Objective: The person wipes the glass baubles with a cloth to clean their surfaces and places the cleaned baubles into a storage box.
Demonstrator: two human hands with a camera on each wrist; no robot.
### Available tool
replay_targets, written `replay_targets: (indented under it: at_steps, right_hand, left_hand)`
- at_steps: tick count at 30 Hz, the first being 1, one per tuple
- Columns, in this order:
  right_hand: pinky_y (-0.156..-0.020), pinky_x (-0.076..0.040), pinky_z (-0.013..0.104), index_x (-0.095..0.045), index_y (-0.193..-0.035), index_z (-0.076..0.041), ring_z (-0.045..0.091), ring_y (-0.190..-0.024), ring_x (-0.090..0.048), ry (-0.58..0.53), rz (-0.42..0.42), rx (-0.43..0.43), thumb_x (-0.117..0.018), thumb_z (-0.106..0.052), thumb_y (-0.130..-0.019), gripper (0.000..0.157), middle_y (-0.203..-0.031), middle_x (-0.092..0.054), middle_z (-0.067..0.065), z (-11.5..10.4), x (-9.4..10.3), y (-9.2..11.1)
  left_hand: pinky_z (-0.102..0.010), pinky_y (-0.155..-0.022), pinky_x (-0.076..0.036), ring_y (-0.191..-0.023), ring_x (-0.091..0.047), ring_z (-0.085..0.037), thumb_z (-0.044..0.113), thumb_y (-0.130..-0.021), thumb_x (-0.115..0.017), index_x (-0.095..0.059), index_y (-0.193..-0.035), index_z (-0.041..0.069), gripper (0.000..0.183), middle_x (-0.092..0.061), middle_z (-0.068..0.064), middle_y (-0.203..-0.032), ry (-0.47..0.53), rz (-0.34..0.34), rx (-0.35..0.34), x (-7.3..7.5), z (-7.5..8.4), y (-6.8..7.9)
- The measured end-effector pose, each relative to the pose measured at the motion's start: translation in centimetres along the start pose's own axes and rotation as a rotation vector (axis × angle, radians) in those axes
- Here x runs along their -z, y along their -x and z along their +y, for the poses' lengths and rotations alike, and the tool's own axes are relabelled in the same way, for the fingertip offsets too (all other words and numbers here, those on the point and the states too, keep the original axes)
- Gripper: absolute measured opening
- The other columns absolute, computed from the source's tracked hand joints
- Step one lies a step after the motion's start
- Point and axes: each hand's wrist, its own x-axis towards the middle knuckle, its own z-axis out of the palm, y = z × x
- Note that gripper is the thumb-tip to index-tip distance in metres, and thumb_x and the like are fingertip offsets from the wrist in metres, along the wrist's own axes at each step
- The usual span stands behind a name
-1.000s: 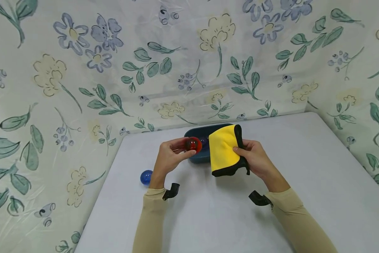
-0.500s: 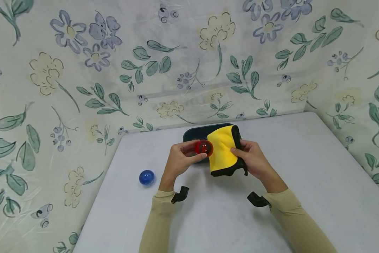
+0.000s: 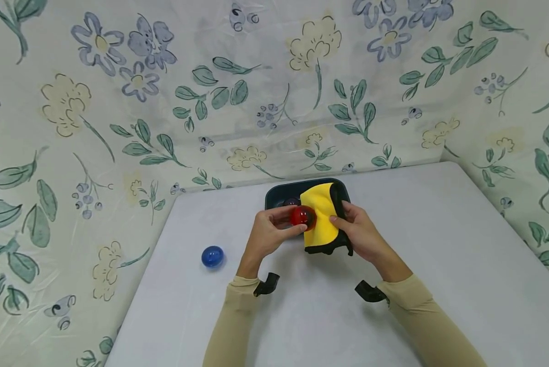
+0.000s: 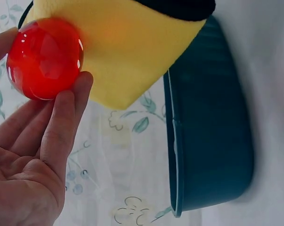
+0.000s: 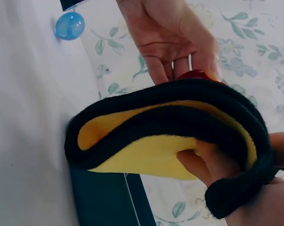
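Note:
Between thumb and fingertips my left hand [image 3: 270, 234] pinches a shiny, see-through red ball [image 4: 45, 59]. My right hand [image 3: 360, 233] grips a folded yellow cloth [image 3: 319, 211] with black edging, thumb on the near face. In the head view the ball sits right against the cloth's left side; the left wrist view has it in front of the yellow face. Both are held up in front of a dark teal tub [image 4: 212, 127], which the cloth partly covers. A dark purplish ball [image 3: 292, 202] shows inside the tub.
A clear blue ball [image 3: 212, 257] lies on the white table [image 3: 178, 306], left of my left forearm. The tub stands near the table's back edge, close to a flower-printed sheet [image 3: 274, 102] that hangs behind and at the sides.
My left hand has carried the red ball rightward from over the tub's left part to the cloth. The right hand has shifted slightly left with the cloth. The blue ball is now uncovered.

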Motion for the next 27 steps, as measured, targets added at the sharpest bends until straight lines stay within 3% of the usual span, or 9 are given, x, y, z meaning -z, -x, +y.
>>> replay_targets:
  at_steps: [11,27]
  right_hand:
    - [-0.096,-0.06,0.027,-0.031,-0.156,0.004,0.017,-0.105,-0.066,0.011,-0.044,-0.008,-0.044,-0.01,-0.11,0.05,-0.141,-0.052,0.027,0.6,0.1,-0.2]
    - [-0.095,-0.06,0.026,-0.035,-0.154,0.007,0.014,-0.105,-0.066,0.026,-0.012,0.026,-0.041,-0.01,-0.111,0.046,-0.142,-0.05,0.029,0.1,0.3,0.0]
  left_hand:
    - [-0.035,-0.096,-0.061,-0.11,-0.075,-0.03,0.018,-0.087,-0.085,-0.069,-0.131,0.004,0.049,-0.072,-0.016,-0.13,-0.004,-0.032,0.074,-0.8,0.0,0.1]
    - [-0.036,-0.094,-0.063,-0.105,-0.076,-0.027,0.025,-0.087,-0.085,-0.069,-0.13,0.003,0.05,-0.074,-0.014,-0.126,-0.046,-0.091,0.072,-1.5,0.2,0.2]
